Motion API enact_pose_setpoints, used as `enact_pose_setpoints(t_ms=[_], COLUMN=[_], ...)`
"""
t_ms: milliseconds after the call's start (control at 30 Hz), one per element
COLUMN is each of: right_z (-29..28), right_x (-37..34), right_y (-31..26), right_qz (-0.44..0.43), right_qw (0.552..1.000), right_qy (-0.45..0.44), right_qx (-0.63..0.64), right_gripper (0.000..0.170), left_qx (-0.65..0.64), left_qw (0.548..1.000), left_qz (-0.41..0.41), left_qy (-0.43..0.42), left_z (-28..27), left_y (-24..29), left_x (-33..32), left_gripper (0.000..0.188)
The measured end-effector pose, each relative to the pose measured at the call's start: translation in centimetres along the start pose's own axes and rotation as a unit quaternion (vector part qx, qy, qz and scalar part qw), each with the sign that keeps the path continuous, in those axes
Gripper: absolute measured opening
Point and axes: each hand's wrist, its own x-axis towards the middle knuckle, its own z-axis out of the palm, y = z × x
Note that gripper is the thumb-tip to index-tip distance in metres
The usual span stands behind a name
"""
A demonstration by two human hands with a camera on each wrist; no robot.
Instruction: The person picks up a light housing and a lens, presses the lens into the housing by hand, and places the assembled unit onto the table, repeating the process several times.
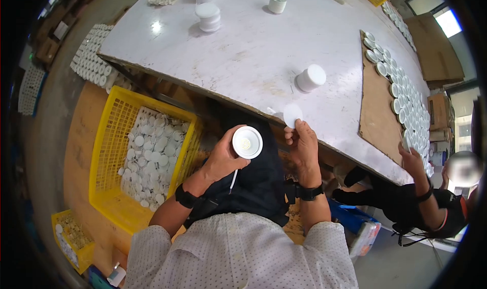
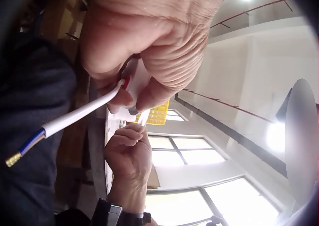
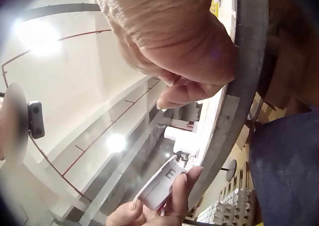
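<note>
My left hand (image 1: 221, 158) grips a round white lamp housing (image 1: 257, 143), its open face up and a pale yellow dotted patch inside. From its side hangs a short white cable (image 2: 82, 112) with stripped ends, blue and brown wires showing. The right wrist view shows a letter E on the housing's wall. Just to the right and slightly farther forward, my right hand (image 1: 304, 144) pinches a thin white disc (image 1: 292, 113) by its edge, over the table's near edge. The disc is apart from the housing.
Stacked white discs (image 1: 314, 76) stand on the white table (image 1: 243, 50), with more stacks farther back. Rows of white lamp rings (image 1: 401, 93) cover cardboard (image 1: 374, 106) at right, where another person (image 1: 431, 197) reaches in. A yellow crate (image 1: 99, 172) of white discs sits at left.
</note>
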Motion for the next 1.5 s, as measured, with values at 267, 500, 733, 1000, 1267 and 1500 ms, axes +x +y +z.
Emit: enact_pose_setpoints(t_ms=[267,500,733,1000,1267,1500], right_z=[-1.1,1.1,2.9,4.2,4.7,4.7], right_x=[0.1,-2.0,-1.8,-1.6,-1.4,-1.0], right_y=[-0.1,2.8,4.7,5.3,5.6,6.7], right_qz=[-0.052,0.032,0.018,-0.002,0.021,0.026], right_qw=[0.999,0.986,0.983,0.976,0.977,0.980], right_qy=[-0.010,-0.122,-0.122,-0.131,-0.135,-0.138], right_qx=[0.005,-0.113,-0.139,-0.173,-0.162,-0.143], right_gripper=[0.016,0.018,0.015,0.022,0.028,0.030], left_qx=[-0.003,-0.064,-0.034,0.161,0.204,0.193], left_qw=[1.000,0.997,0.996,0.978,0.966,0.968], left_qz=[0.003,0.045,0.080,0.099,0.115,0.109], left_qy=[0.006,-0.006,-0.005,0.089,0.109,0.119], left_z=[-0.1,-0.2,-0.6,-0.8,-1.2,-1.3], left_y=[-0.6,-0.5,-1.1,-0.8,-1.5,-1.5], left_x=[-0.1,-0.1,-0.4,-0.6,-0.6,-0.7], left_gripper=[0.072,0.081,0.076,0.054,0.045,0.037])
